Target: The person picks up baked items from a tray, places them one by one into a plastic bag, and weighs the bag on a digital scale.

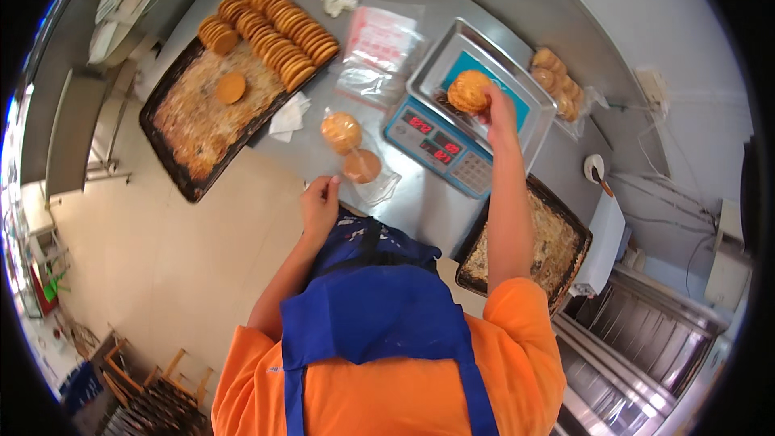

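Note:
Over the steel pan of a blue digital scale [439, 148], my right hand [499, 112] grips a stack of round golden cookies [469, 91]. The scale's red digits are lit. My left hand [321, 200] is at the table's near edge with its fingers curled; whether it holds anything is unclear. Just beyond it lies a clear plastic bag [381, 184] with round cookies [362, 166] in or under it. Further left, a dark baking tray [200, 184] bears rows of cookies [284, 30] and one single cookie [230, 88] lying flat.
Flat plastic bags [381, 42] with red print lie behind the scale's left side. A filled bag of cookies [557, 85] rests beyond the scale. A second crusted baking tray [560, 242] is at the right, under my right forearm. White paper [289, 116] lies beside the left tray.

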Available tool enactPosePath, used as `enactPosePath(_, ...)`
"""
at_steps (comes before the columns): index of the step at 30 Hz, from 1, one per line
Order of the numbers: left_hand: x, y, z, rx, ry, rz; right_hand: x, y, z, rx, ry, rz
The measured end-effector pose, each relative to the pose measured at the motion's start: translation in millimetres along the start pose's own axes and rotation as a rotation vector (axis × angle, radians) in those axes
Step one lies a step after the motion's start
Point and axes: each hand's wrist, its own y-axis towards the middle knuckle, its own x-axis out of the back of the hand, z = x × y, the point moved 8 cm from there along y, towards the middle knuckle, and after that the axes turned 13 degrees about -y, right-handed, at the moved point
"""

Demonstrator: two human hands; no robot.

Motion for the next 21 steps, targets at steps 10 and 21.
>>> enactPosePath(10, -150, -15, -131, 0.024, -0.324, 0.619, 3, -144, -41, -0.045, 1.641, 0.520)
enactPosePath(21, -247, -47, -168, 0.184, -0.503, 0.817, 17, -201, -99, 0.065, 1.367, 0.230)
